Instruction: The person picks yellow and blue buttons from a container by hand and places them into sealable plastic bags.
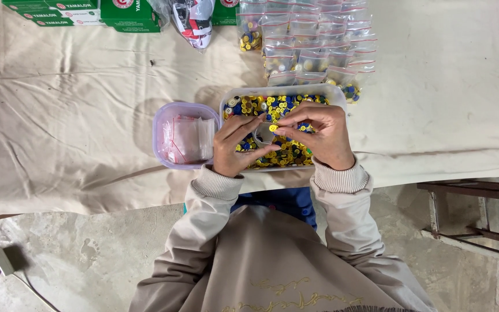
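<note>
- Several flat green boxes with white and red labels lie along the cloth's far edge, toward its left corner.
- Rows of small clear bags with red strips, holding buttons, lie at the far edge behind the white tray.
- A lilac tub of empty bags sits left of the tray.
- Left hand pinches a small clear bag open over the tray's mixed yellow and blue buttons.
- Right hand pinches a yellow button at the bag's mouth.

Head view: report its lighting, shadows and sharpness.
Head view: soft, even light; faint shadows left of the purple tub and button tray; mild glare on the filled bags; left hand and right hand sharp; the small bag they pinch is hard to make out.
</note>
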